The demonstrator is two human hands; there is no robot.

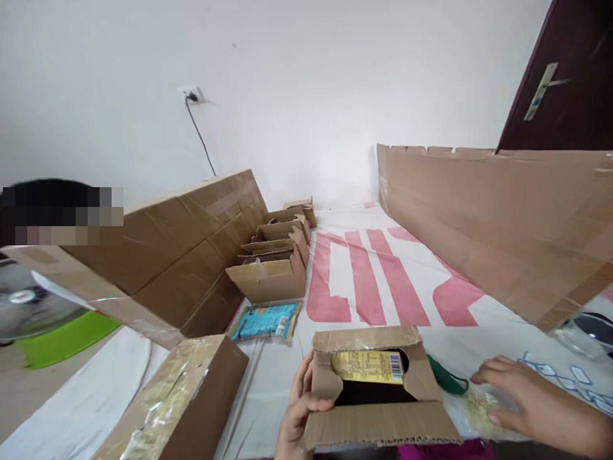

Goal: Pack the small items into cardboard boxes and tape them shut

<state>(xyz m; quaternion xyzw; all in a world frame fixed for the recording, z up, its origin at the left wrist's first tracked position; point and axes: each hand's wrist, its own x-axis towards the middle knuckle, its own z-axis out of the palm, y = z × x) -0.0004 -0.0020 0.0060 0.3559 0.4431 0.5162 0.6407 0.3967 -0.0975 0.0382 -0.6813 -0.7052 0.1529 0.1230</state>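
Note:
My left hand [301, 409] grips the left side of an opened cardboard box [380, 421], its thumb over the front edge. Through the box's cut-out top shows a yellow packet [359, 366] with a barcode; the rest of the inside is dark. My right hand [536, 399] is to the right of the box, fingers apart, around a crinkled clear, yellowish item [481, 409] that I cannot identify. Whether the fingers touch it is unclear. Between that item and the box lies a green curved object [447, 377], partly hidden behind the box.
A blue packet [268, 321] lies left of centre, before a row of open cardboard boxes [275, 278]. A taped box [191, 396] stands at front left. Cardboard walls [479, 223] line both sides. A person's head, blurred, and a fan [29, 306] are at far left.

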